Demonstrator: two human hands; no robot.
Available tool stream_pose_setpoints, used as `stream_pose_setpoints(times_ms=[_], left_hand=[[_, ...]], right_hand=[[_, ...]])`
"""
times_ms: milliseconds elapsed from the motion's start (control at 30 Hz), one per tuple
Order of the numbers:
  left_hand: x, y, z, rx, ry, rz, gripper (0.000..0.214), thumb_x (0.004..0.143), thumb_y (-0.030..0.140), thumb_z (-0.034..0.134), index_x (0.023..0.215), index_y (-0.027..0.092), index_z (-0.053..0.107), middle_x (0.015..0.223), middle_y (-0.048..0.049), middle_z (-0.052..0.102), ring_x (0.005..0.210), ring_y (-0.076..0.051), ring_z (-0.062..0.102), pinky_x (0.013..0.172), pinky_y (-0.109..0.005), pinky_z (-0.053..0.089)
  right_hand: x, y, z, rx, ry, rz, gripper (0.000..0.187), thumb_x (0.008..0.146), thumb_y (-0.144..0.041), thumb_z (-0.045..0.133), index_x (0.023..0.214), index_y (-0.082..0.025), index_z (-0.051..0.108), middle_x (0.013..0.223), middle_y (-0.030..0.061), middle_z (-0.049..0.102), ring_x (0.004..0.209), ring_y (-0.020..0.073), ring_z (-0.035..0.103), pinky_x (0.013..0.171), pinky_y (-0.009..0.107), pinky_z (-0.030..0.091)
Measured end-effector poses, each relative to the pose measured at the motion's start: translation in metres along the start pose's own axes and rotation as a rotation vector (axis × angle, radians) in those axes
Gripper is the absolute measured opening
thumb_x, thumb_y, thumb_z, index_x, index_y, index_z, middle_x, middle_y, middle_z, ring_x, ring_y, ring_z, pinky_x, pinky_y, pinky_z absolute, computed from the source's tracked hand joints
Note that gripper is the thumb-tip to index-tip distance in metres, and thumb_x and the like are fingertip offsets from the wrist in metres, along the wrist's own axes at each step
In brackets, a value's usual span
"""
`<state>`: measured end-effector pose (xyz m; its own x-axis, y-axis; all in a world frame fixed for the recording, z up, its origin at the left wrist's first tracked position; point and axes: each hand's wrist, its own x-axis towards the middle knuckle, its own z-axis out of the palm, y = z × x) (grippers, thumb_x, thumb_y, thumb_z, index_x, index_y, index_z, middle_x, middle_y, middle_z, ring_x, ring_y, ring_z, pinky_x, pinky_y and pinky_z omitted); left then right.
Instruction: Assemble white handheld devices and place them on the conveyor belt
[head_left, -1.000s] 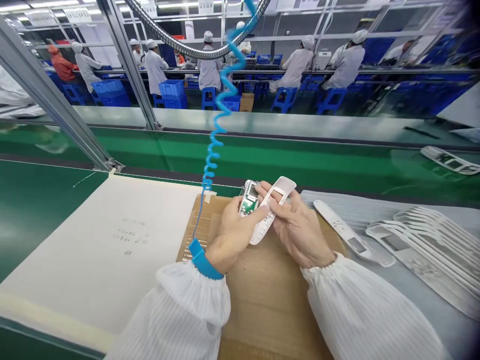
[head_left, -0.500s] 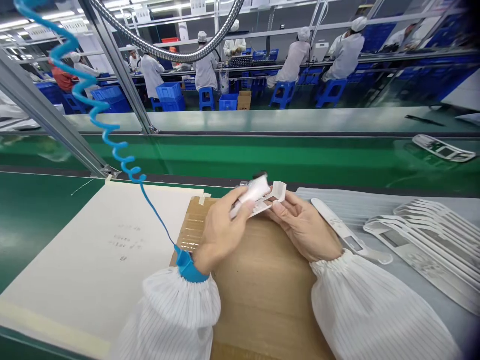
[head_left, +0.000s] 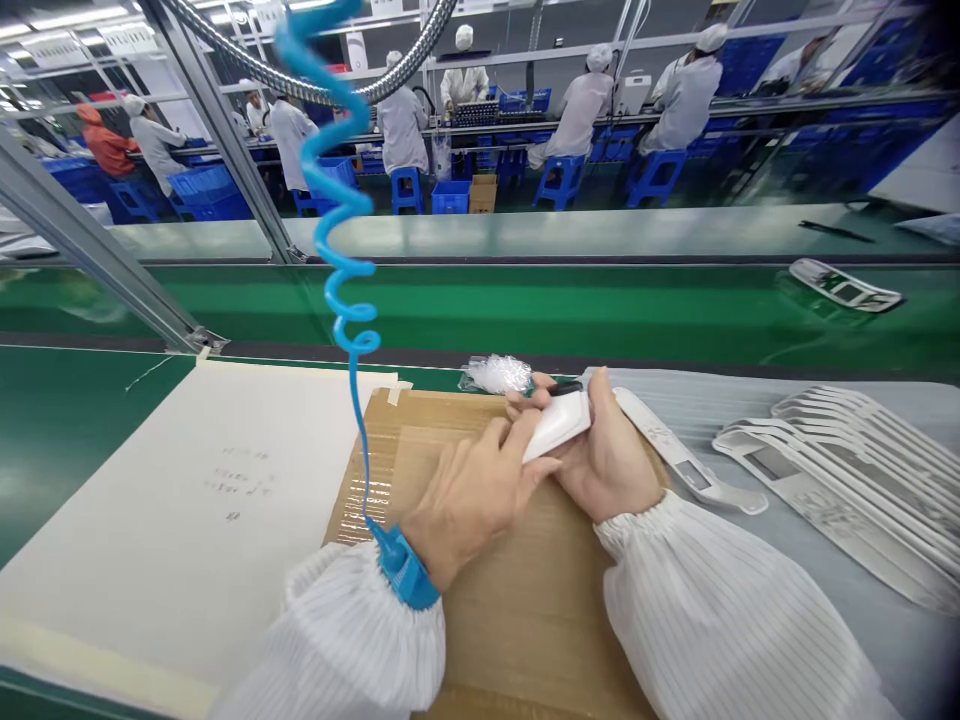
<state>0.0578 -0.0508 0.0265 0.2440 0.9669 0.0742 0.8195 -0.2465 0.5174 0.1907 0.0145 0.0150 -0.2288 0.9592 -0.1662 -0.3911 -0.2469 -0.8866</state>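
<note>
A small white plastic piece [head_left: 559,425] with a smooth upper face is held between both hands above the cardboard. My left hand [head_left: 476,490] closes its fingers and thumb on the near left end of it. From beneath and the right, my right hand [head_left: 611,465] cups the same piece, its thumb raised along the side. A black part [head_left: 565,388] shows at the far edge of the piece, by the right fingertips. The underside is hidden by the hands. A blue wrist strap [head_left: 409,570] with a coiled cord circles my left wrist.
Under the hands lies a cardboard sheet [head_left: 555,620]. Crumpled clear plastic [head_left: 496,374] sits behind it. Right of my hand are a white long housing [head_left: 679,450] and a stack of similar housings [head_left: 832,490]. Another housing [head_left: 846,285] rests on the green belt [head_left: 600,310].
The white piece has turned to show a smooth face, and an open frame-like part is out of sight. My left hand has shifted right and over it; the right palm has rolled upward.
</note>
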Motion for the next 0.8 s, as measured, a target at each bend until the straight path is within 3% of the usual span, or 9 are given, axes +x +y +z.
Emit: stream_pose_setpoints(times_ms=[67, 133, 233, 333, 400, 467, 633, 800], left_hand=[[-0.002, 0.008, 0.004, 0.115, -0.061, 0.035, 0.058, 0.1, 0.053, 0.04, 0.148, 0.021, 0.047, 0.12, -0.0191, 0.068, 0.093, -0.034, 0.071, 0.08, -0.043, 0.054], [-0.001, 0.01, 0.005, 0.144, -0.063, 0.067, 0.058, 0.1, 0.054, 0.038, 0.145, 0.019, 0.05, 0.11, -0.0192, 0.071, 0.089, -0.033, 0.071, 0.078, -0.04, 0.054], [0.002, 0.0, 0.001, 0.07, -0.017, 0.042, 0.053, 0.099, 0.054, 0.042, 0.139, 0.021, 0.055, 0.102, -0.0162, 0.073, 0.086, -0.031, 0.071, 0.079, -0.039, 0.052], [0.005, -0.016, -0.006, -0.037, 0.165, -0.035, 0.042, 0.101, 0.05, 0.043, 0.13, 0.026, 0.061, 0.11, -0.0114, 0.074, 0.099, -0.029, 0.069, 0.088, -0.04, 0.05], [0.005, -0.021, -0.009, -0.116, 0.32, -0.045, 0.04, 0.099, 0.048, 0.05, 0.131, 0.026, 0.059, 0.122, -0.0089, 0.07, 0.114, -0.028, 0.064, 0.098, -0.04, 0.047], [0.004, -0.018, -0.011, -0.166, 0.388, -0.022, 0.045, 0.096, 0.047, 0.056, 0.135, 0.024, 0.055, 0.133, -0.0081, 0.065, 0.123, -0.026, 0.059, 0.105, -0.039, 0.044], [0.001, -0.001, -0.012, -0.138, 0.384, 0.02, 0.039, 0.1, 0.041, 0.051, 0.132, 0.02, 0.059, 0.133, -0.0102, 0.066, 0.123, -0.027, 0.06, 0.104, -0.041, 0.045], [0.005, -0.002, -0.011, -0.077, 0.401, 0.09, 0.044, 0.101, 0.043, 0.049, 0.131, 0.013, 0.06, 0.13, -0.0132, 0.067, 0.119, -0.029, 0.063, 0.101, -0.038, 0.047]], right_hand=[[0.001, -0.001, -0.006, -0.01, 0.036, 0.021, 0.044, 0.082, -0.069, 0.049, 0.064, -0.03, 0.047, 0.047, -0.0008, 0.037, 0.075, 0.0321, 0.066, 0.087, 0.054, 0.056], [0.002, -0.001, -0.012, -0.034, 0.033, 0.025, 0.042, 0.08, -0.065, 0.05, 0.059, -0.031, 0.04, 0.043, -0.0028, 0.025, 0.066, 0.0318, 0.062, 0.083, 0.055, 0.056], [0.001, -0.003, -0.012, -0.03, -0.016, 0.047, 0.04, 0.084, -0.065, 0.049, 0.065, -0.029, 0.048, 0.048, -0.0003, 0.039, 0.073, 0.0314, 0.065, 0.083, 0.053, 0.057], [-0.003, 0.0, -0.001, 0.049, -0.131, 0.056, 0.038, 0.09, -0.064, 0.05, 0.085, -0.028, 0.061, 0.08, 0.0049, 0.067, 0.097, 0.0295, 0.068, 0.092, 0.05, 0.056], [-0.006, 0.006, 0.008, 0.105, -0.219, 0.053, 0.036, 0.093, -0.061, 0.052, 0.097, -0.028, 0.065, 0.103, 0.0064, 0.071, 0.112, 0.0279, 0.065, 0.1, 0.048, 0.053], [-0.01, 0.013, 0.016, 0.147, -0.28, 0.06, 0.035, 0.095, -0.058, 0.053, 0.104, -0.027, 0.067, 0.114, 0.0072, 0.071, 0.12, 0.0274, 0.063, 0.107, 0.047, 0.05], [-0.017, 0.022, 0.022, 0.199, -0.289, 0.061, 0.03, 0.096, -0.05, 0.056, 0.102, -0.025, 0.072, 0.115, 0.007, 0.073, 0.125, 0.0284, 0.061, 0.111, 0.048, 0.047], [-0.015, 0.017, 0.02, 0.25, -0.277, 0.098, 0.024, 0.095, -0.045, 0.059, 0.094, -0.025, 0.073, 0.108, 0.0056, 0.075, 0.127, 0.0282, 0.059, 0.11, 0.046, 0.05]])
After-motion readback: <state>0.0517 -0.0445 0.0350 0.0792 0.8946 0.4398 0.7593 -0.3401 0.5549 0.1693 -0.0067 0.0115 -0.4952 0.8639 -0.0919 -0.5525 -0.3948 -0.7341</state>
